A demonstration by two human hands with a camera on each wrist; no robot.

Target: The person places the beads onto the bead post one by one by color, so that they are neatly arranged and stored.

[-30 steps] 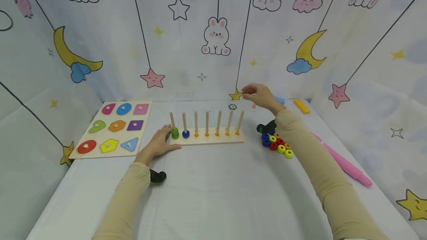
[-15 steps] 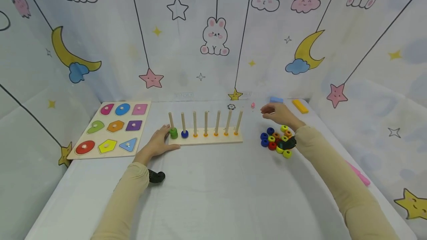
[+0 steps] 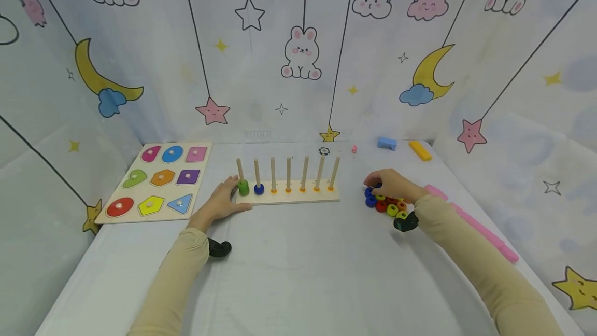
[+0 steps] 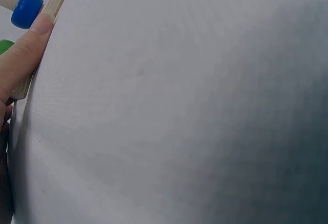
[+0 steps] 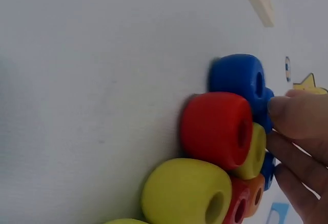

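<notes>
My left hand (image 3: 221, 202) holds the left end of a wooden peg board (image 3: 294, 198), its thumb along the front edge and fingers around the end. Green beads (image 3: 243, 187) sit on the first peg, and a blue bead (image 4: 27, 10) on the second; the other pegs carry none. My right hand (image 3: 391, 184) is over a cluster of loose beads in blue, red, yellow and orange. In the right wrist view its thumb is right at a blue bead (image 5: 268, 116) behind a red bead (image 5: 215, 129), with the fingers spread apart. The hand partly hides the cluster in the head view.
A shape puzzle board (image 3: 154, 183) lies at the left. A pink stick-like toy (image 3: 480, 227) lies along the right side, beyond the right forearm. A light blue block (image 3: 386, 143) and a yellow block (image 3: 420, 150) lie at the back right.
My right hand has come away from the back of the table, moving right and then down onto the bead cluster. The left hand stays at the peg board's end.
</notes>
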